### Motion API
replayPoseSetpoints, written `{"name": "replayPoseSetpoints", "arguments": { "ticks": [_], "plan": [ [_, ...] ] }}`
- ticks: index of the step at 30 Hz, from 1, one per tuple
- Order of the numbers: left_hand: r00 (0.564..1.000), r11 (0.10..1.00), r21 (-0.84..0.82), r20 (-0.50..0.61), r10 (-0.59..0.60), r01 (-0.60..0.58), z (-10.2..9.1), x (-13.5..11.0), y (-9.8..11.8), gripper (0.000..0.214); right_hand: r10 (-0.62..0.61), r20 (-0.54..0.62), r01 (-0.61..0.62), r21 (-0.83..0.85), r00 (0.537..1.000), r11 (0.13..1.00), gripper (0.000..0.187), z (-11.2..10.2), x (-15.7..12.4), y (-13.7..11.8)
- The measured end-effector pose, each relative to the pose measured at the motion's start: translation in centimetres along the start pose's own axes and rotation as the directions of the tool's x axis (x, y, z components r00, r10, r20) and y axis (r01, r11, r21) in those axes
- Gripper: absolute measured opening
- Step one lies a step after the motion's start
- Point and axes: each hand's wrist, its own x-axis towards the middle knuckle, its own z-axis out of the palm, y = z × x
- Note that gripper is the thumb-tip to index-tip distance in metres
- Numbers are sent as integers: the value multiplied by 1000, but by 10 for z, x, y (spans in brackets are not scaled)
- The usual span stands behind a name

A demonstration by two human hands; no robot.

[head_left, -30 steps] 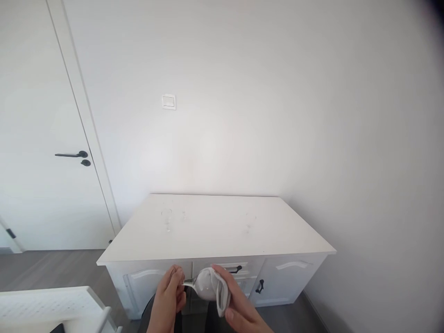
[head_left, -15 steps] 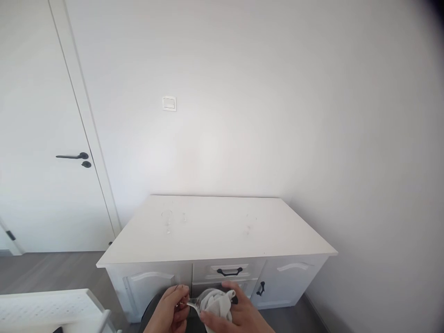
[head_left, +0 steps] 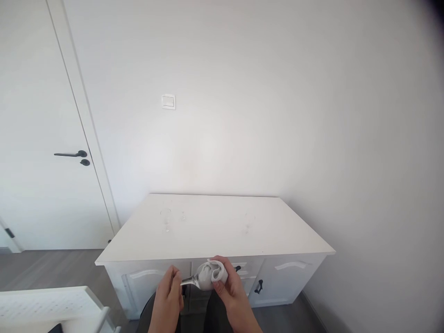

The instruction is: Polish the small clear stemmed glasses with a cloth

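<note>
In front of the white cabinet I hold a clear stemmed glass (head_left: 196, 280) lying sideways. My left hand (head_left: 167, 296) is closed around the stem end and covers the foot. A white cloth (head_left: 219, 271) is bunched at the glass's bowl and seems to be stuffed partly inside it. My right hand (head_left: 233, 291) grips the cloth and the bowl together, with the thumb below and the fingers over the top. The rim is hidden by cloth and fingers.
On the white cabinet top (head_left: 215, 240) stand faint, transparent glasses: a stemmed glass (head_left: 167, 220) and a smaller piece (head_left: 183, 216) at left, another glass (head_left: 247, 223) at right. A white furniture edge (head_left: 45, 296) is at lower left. My knees are below my hands.
Both hands have risen with the glass and cloth toward the cabinet's front edge. The right hand has turned, so its fingers now wrap over the cloth from above.
</note>
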Motion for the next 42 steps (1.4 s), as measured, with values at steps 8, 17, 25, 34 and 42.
{"name": "replayPoseSetpoints", "arguments": {
  "ticks": [8, 17, 25, 34, 42],
  "plan": [
    [975, 983, -57, 147, -167, 177, 0, 10, -7, 42, -317, 275, 409, -409, 908, 816, 44, -22, 9, -6],
    [798, 479, 640, 518, 308, -601, -9, -6, 29, 20, -116, 40, 118, -54, 992, 992, 28, -15, 23, -26],
    [886, 741, 525, 415, 206, -418, 5, -19, -4, 49, -118, -308, 148, 77, 944, 986, 41, -15, 28, -17],
    [941, 888, 315, 153, 302, -336, 14, -38, 3, 48, 164, -327, 17, 486, 931, 874, 68, -5, 14, -10],
    [937, 885, 311, 161, 311, -347, 12, -39, -35, 52, 153, -132, -63, 520, 979, 852, 62, 22, 3, 7]
  ]
}}
